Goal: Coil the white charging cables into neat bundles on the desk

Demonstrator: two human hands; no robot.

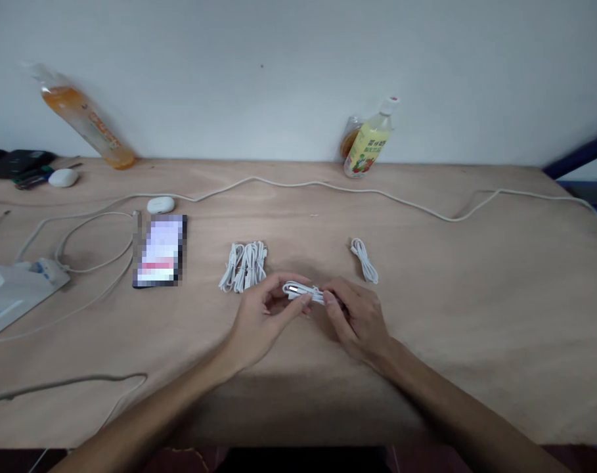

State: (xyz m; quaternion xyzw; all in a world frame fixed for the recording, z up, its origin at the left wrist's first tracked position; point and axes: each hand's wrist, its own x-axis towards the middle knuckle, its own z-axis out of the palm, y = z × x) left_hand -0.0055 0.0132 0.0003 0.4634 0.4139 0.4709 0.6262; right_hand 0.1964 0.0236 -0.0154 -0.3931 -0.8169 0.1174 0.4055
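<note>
Between my two hands is a coiled white cable (304,290), held level just above the table, with a shiny metal plug showing at its left part. My left hand (266,315) pinches its left end between thumb and fingers. The fingers of my right hand (354,315) are closed round the right end and hide it. Several more bundled white cables (243,266) lie side by side beyond my left hand. A single bundled white cable (364,260) rests on the table beyond my right hand.
A phone (161,251) lies left of the bundles, near a white earbud case (161,205). A long white cord (322,186) crosses the wooden table (475,295). An orange drink bottle (88,125) and a yellow-labelled bottle (370,144) lean by the wall. A white power strip (22,295) sits far left.
</note>
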